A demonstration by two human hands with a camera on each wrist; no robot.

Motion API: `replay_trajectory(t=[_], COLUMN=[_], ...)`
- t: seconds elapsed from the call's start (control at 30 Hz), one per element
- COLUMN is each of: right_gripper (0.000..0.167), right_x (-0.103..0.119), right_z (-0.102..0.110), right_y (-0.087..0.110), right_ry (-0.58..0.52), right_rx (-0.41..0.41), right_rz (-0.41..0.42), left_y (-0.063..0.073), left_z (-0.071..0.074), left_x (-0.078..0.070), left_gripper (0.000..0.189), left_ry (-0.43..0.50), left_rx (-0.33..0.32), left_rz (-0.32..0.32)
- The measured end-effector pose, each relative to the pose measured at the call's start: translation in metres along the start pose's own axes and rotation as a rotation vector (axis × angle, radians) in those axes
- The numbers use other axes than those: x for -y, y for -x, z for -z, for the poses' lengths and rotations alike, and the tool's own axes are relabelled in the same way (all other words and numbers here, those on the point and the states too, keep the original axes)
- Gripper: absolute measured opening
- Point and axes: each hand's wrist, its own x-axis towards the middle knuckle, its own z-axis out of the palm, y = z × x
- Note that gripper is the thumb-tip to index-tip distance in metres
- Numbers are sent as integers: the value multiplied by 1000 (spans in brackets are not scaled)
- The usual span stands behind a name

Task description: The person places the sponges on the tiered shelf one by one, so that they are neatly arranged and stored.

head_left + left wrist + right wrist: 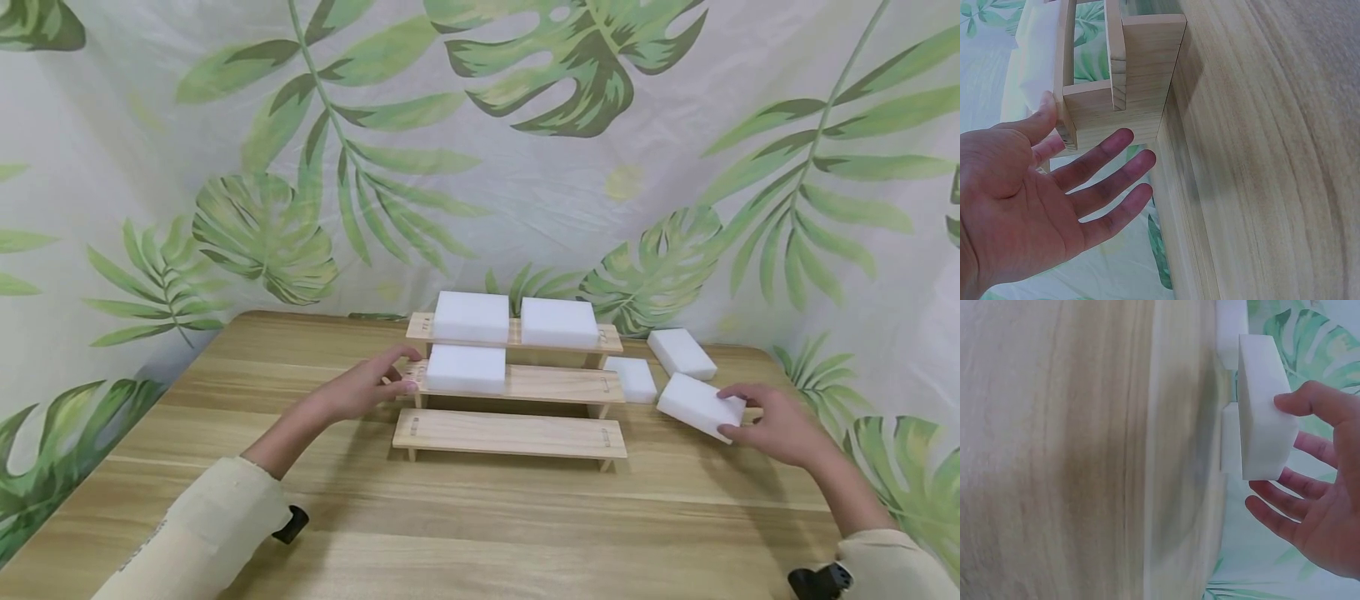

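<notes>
My right hand (783,423) pinches a white sponge block (699,406) by its right end, thumb on one side and fingers on the other. In the right wrist view the block (1266,419) is tilted and held over the table. My left hand (363,387) is at the left end of a three-tier wooden shelf (510,432). The left wrist view shows its thumb against the shelf board's edge, with the other fingers loosely spread. On the top tier lie two white sponges (471,317) (559,322), and one more sponge (467,368) lies at the middle tier's left.
Two more white sponges (682,353) (632,379) lie on the wooden table (480,525), right of the shelf. Behind the table hangs a leaf-patterned cloth (525,192). Black wrist straps (291,525) show at the cuffs.
</notes>
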Motion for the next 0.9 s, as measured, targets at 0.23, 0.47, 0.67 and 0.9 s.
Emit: replay_trajectory(t=[0.23, 0.47, 0.67, 0.9], right_gripper=[41, 38, 39, 41], right_x=[7, 14, 26, 40], right_z=[3, 4, 8, 11], right_y=[2, 0, -2, -4], right_ry=[-16, -101, -83, -100], right_rx=[-45, -134, -137, -152], right_rz=[11, 79, 110, 156], left_y=[-1, -2, -2, -1], left_z=[-1, 0, 0, 0], left_x=[1, 2, 3, 1], left_gripper=[47, 46, 46, 45], left_ry=[1, -6, -10, -7], left_rx=[0, 0, 4, 1], left_rz=[-1, -6, -6, 4])
